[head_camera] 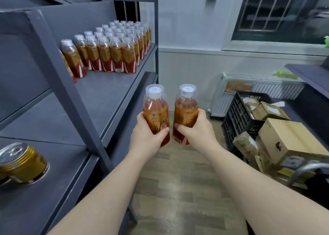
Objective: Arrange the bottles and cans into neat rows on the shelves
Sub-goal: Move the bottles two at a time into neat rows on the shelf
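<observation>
The left hand (147, 136) grips the left bottle (155, 108) and the right hand (196, 129) the right bottle (186, 108), both clear plastic, white-capped, with orange-red labels too blurred to read, held upright beside the grey metal shelf (106, 95) bearing matching rows (114, 47).

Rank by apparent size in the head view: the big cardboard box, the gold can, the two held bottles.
1. big cardboard box
2. left bottle and right bottle: alike
gold can: about bottle-sized, but near and cut by the frame edge, so unranked.
</observation>
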{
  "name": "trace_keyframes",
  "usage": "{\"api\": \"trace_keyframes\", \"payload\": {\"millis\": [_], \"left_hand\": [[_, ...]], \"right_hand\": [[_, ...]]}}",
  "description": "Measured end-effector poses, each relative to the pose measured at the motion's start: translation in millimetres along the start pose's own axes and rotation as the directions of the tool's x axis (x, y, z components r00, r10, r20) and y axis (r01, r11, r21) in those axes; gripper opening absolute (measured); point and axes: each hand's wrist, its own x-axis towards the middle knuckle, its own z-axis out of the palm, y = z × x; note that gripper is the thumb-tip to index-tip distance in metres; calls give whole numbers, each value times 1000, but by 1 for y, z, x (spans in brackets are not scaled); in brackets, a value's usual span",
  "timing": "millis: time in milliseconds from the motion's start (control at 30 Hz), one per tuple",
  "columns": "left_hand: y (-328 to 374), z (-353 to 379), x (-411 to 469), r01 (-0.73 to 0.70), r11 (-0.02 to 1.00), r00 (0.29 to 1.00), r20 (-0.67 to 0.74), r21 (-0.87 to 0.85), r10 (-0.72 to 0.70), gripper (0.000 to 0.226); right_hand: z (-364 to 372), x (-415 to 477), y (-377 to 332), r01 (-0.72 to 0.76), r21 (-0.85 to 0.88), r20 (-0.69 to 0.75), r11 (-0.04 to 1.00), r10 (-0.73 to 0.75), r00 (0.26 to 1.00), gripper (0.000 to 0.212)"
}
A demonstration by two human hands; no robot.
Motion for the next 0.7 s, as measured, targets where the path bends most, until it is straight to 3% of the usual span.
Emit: {"api": "trace_keyframes", "payload": {"millis": [233,700], "left_hand": [[2,18,64,41,999,998,-44,1,-41,74],[22,67,192,130,992,961,-246,-7,-127,70]], "right_hand": [[11,73,5,21,30,23,999,-21,1000,58],[15,242,6,143,68,203,987,-154,967,56]]}}
